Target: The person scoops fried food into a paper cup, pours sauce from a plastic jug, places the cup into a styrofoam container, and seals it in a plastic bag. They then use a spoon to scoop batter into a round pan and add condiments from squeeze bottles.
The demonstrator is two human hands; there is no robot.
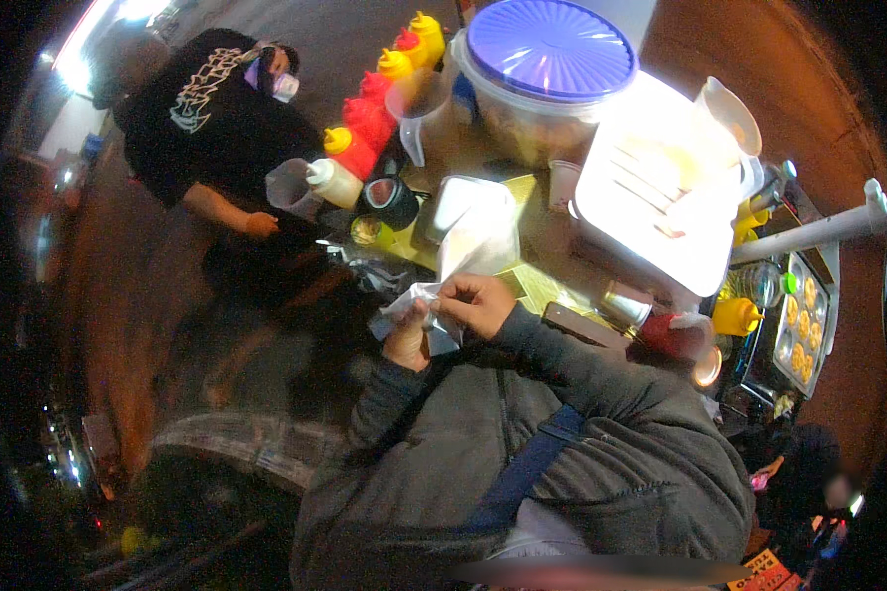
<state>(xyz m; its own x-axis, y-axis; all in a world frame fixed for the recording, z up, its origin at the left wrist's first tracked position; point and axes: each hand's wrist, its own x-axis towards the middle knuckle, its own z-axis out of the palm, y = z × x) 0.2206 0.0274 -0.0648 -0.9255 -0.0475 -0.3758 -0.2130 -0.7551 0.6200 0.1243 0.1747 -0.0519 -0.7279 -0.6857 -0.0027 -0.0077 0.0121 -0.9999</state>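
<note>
In front of my chest, both hands hold a thin white wrapper (414,298), crumpled at the edges; whether it is paper or plastic I cannot tell. My left hand (406,341) grips it from below, thumb up. My right hand (478,303) pinches its near right edge between thumb and fingers. Just beyond, a larger translucent white sheet (478,244) lies over the table, beside a white lidded box (458,204). A metal cup (626,303) lies to the right of my right forearm.
Red and yellow squeeze bottles (365,123) line the far left edge. A large tub with a purple lid (552,49) stands at the back, a bright white tray (650,231) to its right. Pastries fill a molded pan (801,325) at far right. A person in black (207,118) stands across at left.
</note>
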